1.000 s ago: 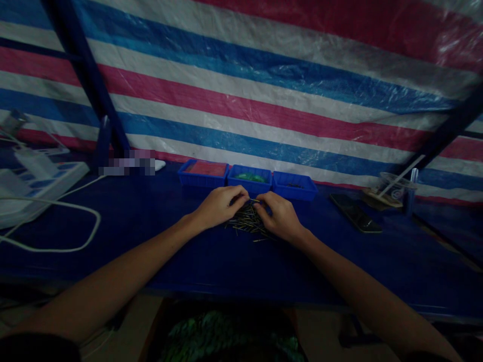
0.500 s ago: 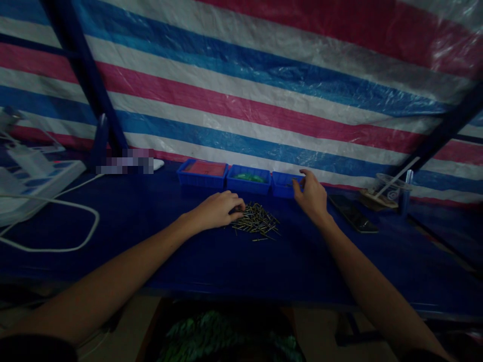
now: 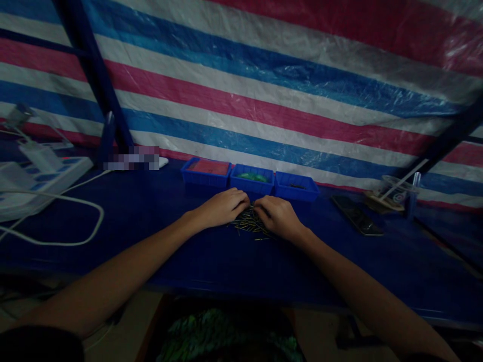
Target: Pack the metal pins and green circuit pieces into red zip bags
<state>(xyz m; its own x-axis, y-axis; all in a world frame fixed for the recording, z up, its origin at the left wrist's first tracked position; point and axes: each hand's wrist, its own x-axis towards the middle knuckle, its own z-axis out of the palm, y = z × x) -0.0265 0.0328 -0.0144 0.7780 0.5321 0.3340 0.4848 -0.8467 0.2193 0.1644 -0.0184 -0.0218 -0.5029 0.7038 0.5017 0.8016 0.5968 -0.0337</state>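
Observation:
A heap of long thin metal pieces, screw-like and brass and dark in colour, the screws (image 3: 249,224), lies on the blue table. My left hand (image 3: 225,207) rests over the heap's left side with its fingers curled and pressed together. From the right, my right hand (image 3: 278,215) bends over the same heap, its fingertips close to those of the left and also closed. Whatever either hand pinches is hidden behind the fingers. Just beyond them, a blue bin (image 3: 297,187) holds a few dark thin pieces.
Left of that bin stand a blue bin with green items (image 3: 252,178) and a blue bin with a reddish flat thing (image 3: 206,172). A phone (image 3: 356,215) and a clear cup (image 3: 392,191) are at right. A power strip (image 3: 71,176) and white cable (image 3: 100,221) occupy the left.
My right hand has come from the right-hand bin down and left to the heap, beside my left hand. A few thin dark pieces now show in that bin. My left hand stays at the heap.

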